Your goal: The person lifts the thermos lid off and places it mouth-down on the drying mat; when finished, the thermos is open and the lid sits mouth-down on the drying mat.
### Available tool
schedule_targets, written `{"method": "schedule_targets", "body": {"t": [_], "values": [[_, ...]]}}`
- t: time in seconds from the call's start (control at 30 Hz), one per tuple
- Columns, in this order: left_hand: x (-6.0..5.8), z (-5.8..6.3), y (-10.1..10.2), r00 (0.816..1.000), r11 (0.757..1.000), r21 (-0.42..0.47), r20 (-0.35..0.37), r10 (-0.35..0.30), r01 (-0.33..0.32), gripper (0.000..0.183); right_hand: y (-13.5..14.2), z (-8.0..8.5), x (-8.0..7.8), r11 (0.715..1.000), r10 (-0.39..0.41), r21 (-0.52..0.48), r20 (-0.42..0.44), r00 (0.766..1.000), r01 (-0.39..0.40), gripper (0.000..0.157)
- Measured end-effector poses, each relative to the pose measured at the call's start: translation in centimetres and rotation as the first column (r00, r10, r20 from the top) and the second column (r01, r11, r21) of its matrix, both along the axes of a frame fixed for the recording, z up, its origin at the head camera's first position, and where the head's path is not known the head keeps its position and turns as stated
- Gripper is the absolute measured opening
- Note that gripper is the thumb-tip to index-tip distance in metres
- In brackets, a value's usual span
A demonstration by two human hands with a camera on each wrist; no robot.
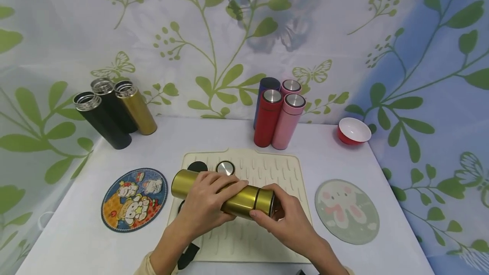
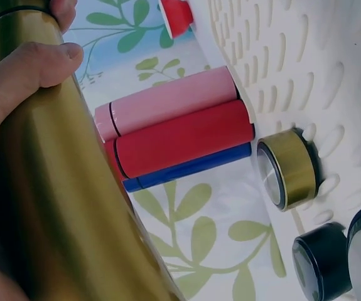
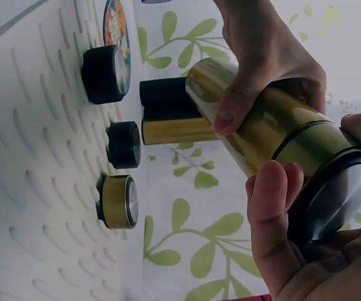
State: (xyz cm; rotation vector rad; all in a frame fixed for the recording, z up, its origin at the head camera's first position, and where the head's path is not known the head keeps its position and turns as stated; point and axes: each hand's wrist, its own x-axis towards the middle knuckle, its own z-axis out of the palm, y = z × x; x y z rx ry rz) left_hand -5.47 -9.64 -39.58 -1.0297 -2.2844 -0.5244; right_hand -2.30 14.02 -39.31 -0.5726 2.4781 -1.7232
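A gold thermos (image 1: 241,202) lies tilted in the air over the cream mat, its capped end to the right. My left hand (image 1: 208,194) grips it around the body, fingers over the top. With fingers and thumb, my right hand (image 1: 288,215) holds the gold lid (image 3: 321,147) at the thermos's end; its steel top faces my palm in the right wrist view. Below on the mat stand a loose gold lid (image 2: 298,169) and two black lids (image 3: 123,145), one of them largely hidden by the thermos in the head view.
Lidless black thermoses (image 1: 108,124) and a gold one (image 1: 139,111) stand at the back left. Red (image 1: 267,118), pink (image 1: 286,124) and blue capped thermoses stand at the back centre. A red-and-white bowl (image 1: 353,133) is at the right. Round placemats (image 1: 135,198) flank the cream mat (image 1: 267,245).
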Motion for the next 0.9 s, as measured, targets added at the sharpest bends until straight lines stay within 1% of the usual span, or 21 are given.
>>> {"method": "schedule_targets", "body": {"t": [0.2, 0.23, 0.27, 0.3, 0.33, 0.37, 0.4, 0.43, 0.47, 0.5, 0.53, 0.6, 0.67, 0.7, 0.73, 0.77, 0.8, 0.87, 0.9], "values": [[0.0, -0.3, 0.4, 1.0, 1.0, -0.01, 0.014, -0.011, 0.011, 0.078, 0.7, -0.7, 0.0, 1.0, 0.028, 0.013, -0.088, 0.996, -0.027, 0.03], [-0.1, -0.4, 0.5, 0.999, 1.0, -0.018, 0.025, -0.02, 0.02, 0.079, 0.9, -0.8, 0.0, 0.999, 0.037, 0.022, -0.121, 0.992, -0.034, 0.033], [-0.1, -0.5, 0.5, 0.998, 0.999, -0.022, 0.051, -0.033, 0.034, 0.079, 1.2, -0.8, 0.0, 0.997, 0.048, 0.06, -0.168, 0.985, -0.039, 0.037], [-0.2, -0.7, 0.5, 0.995, 0.998, -0.022, 0.091, -0.05, 0.052, 0.08, 1.3, -0.8, 0.0, 0.994, 0.07, 0.099, -0.237, 0.969, -0.048, 0.043], [-0.4, -0.9, 0.4, 0.988, 0.998, -0.018, 0.139, -0.064, 0.067, 0.08, 1.4, -0.8, -0.1, 0.987, 0.096, 0.15, -0.304, 0.948, -0.051, 0.048], [-0.4, -1.2, 0.2, 0.979, 0.997, -0.012, 0.188, -0.075, 0.079, 0.08, 1.4, -0.8, -0.2, 0.977, 0.126, 0.205, -0.367, 0.922, -0.052, 0.054], [-0.4, -1.5, 0.0, 0.97, 0.996, -0.004, 0.228, -0.083, 0.087, 0.079, 1.4, -0.7, -0.3, 0.965, 0.161, 0.257, -0.426, 0.89, -0.052, 0.06], [-0.3, -1.7, -0.3, 0.961, 0.996, 0.002, 0.262, -0.086, 0.089, 0.079, 1.3, -0.7, -0.5, 0.951, 0.2, 0.304, -0.473, 0.858, -0.054, 0.066], [-0.2, -1.9, -0.6, 0.954, 0.996, 0.006, 0.287, -0.082, 0.084, 0.079, 1.2, -0.6, -0.6, 0.938, 0.234, 0.343, -0.5, 0.833, -0.058, 0.07], [0.0, -2.1, -0.8, 0.952, 0.997, 0.005, 0.297, -0.072, 0.074, 0.079, 1.1, -0.6, -0.8, 0.931, 0.261, 0.359, -0.512, 0.819, -0.072, 0.071], [0.1, -2.2, -1.0, 0.954, 0.998, -0.003, 0.296, -0.056, 0.06, 0.079, 1.0, -0.6, -0.9, 0.925, 0.275, 0.372, -0.504, 0.819, -0.081, 0.071], [0.4, -2.1, -1.2, 0.96, 0.999, -0.018, 0.277, -0.028, 0.034, 0.078, 0.9, -0.5, -1.1, 0.926, 0.274, 0.365, -0.483, 0.831, -0.094, 0.07], [0.5, -1.7, -1.1, 0.966, 1.0, -0.025, 0.257, -0.007, 0.014, 0.079, 1.0, -0.5, -1.1, 0.937, 0.246, 0.338, -0.451, 0.858, -0.091, 0.069], [0.5, -1.5, -1.0, 0.968, 1.0, -0.023, 0.25, -0.002, 0.008, 0.079, 1.1, -0.4, -1.1, 0.943, 0.226, 0.322, -0.428, 0.875, -0.086, 0.07], [0.5, -1.3, -0.8, 0.97, 1.0, -0.02, 0.243, -0.003, 0.008, 0.079, 1.1, -0.4, -1.0, 0.949, 0.206, 0.301, -0.387, 0.899, -0.088, 0.072], [0.6, -1.0, -0.7, 0.973, 1.0, -0.018, 0.231, -0.003, 0.007, 0.079, 1.2, -0.3, -0.9, 0.955, 0.192, 0.282, -0.33, 0.924, -0.097, 0.073], [0.6, -0.9, -0.6, 0.976, 1.0, -0.019, 0.218, -0.002, 0.006, 0.08, 1.3, -0.2, -0.8, 0.959, 0.183, 0.262, -0.272, 0.945, -0.11, 0.072], [0.7, -0.6, -0.4, 0.981, 1.0, -0.026, 0.192, 0.005, 0.0, 0.08, 1.4, 0.0, -0.8, 0.965, 0.17, 0.224, -0.139, 0.976, -0.136, 0.064], [0.8, -0.6, -0.3, 0.983, 0.999, -0.031, 0.182, 0.012, -0.007, 0.08, 1.4, 0.1, -0.7, 0.968, 0.165, 0.203, -0.066, 0.984, -0.149, 0.057]]}}
